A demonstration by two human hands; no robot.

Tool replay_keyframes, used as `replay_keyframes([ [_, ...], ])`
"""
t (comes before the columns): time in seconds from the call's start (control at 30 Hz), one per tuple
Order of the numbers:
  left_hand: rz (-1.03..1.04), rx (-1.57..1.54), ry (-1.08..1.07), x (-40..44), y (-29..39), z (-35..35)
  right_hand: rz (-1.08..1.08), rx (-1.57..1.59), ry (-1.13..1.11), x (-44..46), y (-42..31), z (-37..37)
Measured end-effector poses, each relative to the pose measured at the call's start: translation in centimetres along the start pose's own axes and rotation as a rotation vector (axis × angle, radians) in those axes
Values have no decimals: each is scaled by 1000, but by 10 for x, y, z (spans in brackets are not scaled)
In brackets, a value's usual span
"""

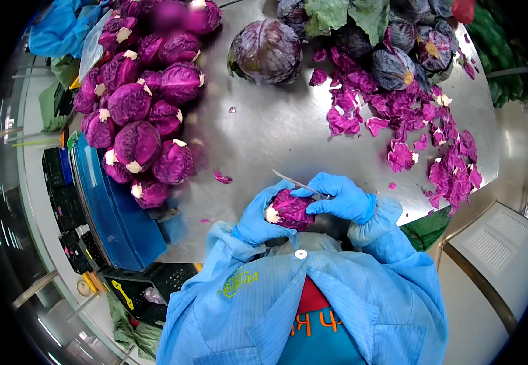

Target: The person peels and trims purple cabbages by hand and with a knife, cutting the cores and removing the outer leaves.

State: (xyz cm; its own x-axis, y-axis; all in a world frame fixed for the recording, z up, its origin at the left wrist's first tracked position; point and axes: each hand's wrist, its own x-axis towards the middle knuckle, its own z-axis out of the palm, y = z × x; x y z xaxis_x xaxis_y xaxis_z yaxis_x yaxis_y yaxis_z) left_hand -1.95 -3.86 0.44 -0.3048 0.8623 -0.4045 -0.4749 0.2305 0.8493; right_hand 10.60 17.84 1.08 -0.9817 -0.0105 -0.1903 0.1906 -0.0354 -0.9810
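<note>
Close to my body, over the near edge of the metal table, is a small peeled red cabbage (292,210) with its white cut stem turned to the left. My left hand (260,214), in a blue glove, is wrapped round its left side. In my right hand (344,199), also gloved in blue, is a knife (301,184) whose thin blade points up and left above the cabbage. The right fingers also touch the cabbage's right side. Part of the knife's handle is hidden in the glove.
Peeled red cabbages (137,146) are heaped at the left. A large unpeeled cabbage (265,52) sits at the back of the metal table (276,134), with more darker ones (394,68) at back right. Torn purple leaves (452,173) lie along the right. Blue crates (115,207) stand left.
</note>
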Motion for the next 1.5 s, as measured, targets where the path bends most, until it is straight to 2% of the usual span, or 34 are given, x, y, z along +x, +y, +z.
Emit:
replay_keyframes([
  [0.07,9,-24,-10,1,-1,-2,-55,-45,-4,-2,6,-1],
  [0.17,12,17,-52,1,8,-3,-29,-144,-56,-3,-8,-3],
  [0.27,-48,-39,-101,-1,24,-2,2,202,97,0,3,8],
  [0.4,108,22,-98,3,17,-7,80,346,272,3,3,9],
  [0.57,122,134,-55,4,16,-9,44,23,186,-1,-17,14],
  [0.63,110,246,-21,5,13,-10,-47,-149,109,-2,-22,17],
  [0.7,116,355,25,5,12,-10,-116,-218,221,-2,-27,30],
  [0.87,222,618,118,-2,11,-2,59,-97,288,-17,-24,42],
  [1.0,247,641,51,-4,21,6,182,17,218,-25,-19,35],
  [1.1,189,643,-87,-3,20,3,150,174,103,-24,3,28],
  [1.2,82,740,-132,-3,14,4,196,-52,-69,-25,5,16],
  [1.3,35,502,-98,-3,1,6,92,-381,-120,-22,-31,7],
  [1.4,115,725,-42,2,5,11,90,-543,-94,-25,-49,-2],
  [1.5,289,991,86,8,9,7,-154,-239,23,-34,-70,-28],
])
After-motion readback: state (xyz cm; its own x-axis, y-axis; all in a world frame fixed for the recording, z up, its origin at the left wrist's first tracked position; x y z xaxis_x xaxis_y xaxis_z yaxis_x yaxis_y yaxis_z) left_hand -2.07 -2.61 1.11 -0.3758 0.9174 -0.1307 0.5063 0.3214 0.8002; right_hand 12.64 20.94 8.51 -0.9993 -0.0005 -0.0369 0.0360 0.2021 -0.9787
